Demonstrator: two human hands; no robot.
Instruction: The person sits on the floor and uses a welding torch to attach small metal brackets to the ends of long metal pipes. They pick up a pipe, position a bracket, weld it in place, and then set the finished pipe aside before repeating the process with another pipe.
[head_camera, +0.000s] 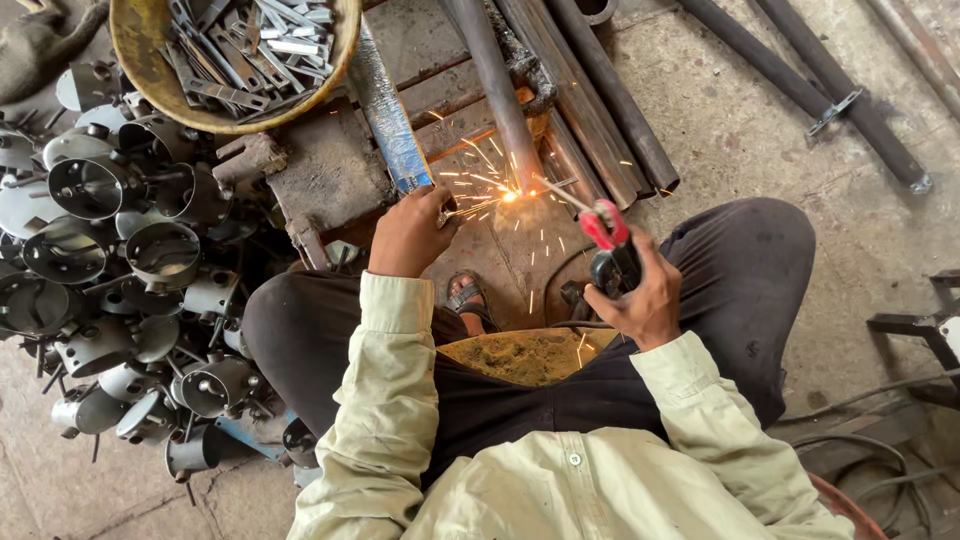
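— Between my knees, what have you got?

— Down there my left hand (408, 235) is closed on a small metal piece (443, 212) at the near end of the steel bar (385, 110), pinning it on the rusty work plate (330, 170). The fingers curl together around it, though the piece itself is mostly hidden under them

— And the other hand?

— My right hand (640, 295) is wrapped tight on the electrode holder (608, 240), the one with red jaws and a black grip. Its thin welding rod (562, 193) slants up and left, and the tip sits in a burst of sparks (505, 195) just beside my left fingertips

— What lies around you?

— At my left a heap of grey metal cups (120, 270) with stubs on them covers the floor. Above them stands a yellow bowl (150, 70) of flat metal strips (255, 45). Beyond the sparks several rusty pipes (590, 100) lie side by side, and two darker pipes (800, 80) rest well apart on the concrete to the right. My sandalled foot (468, 300) shows under the plate
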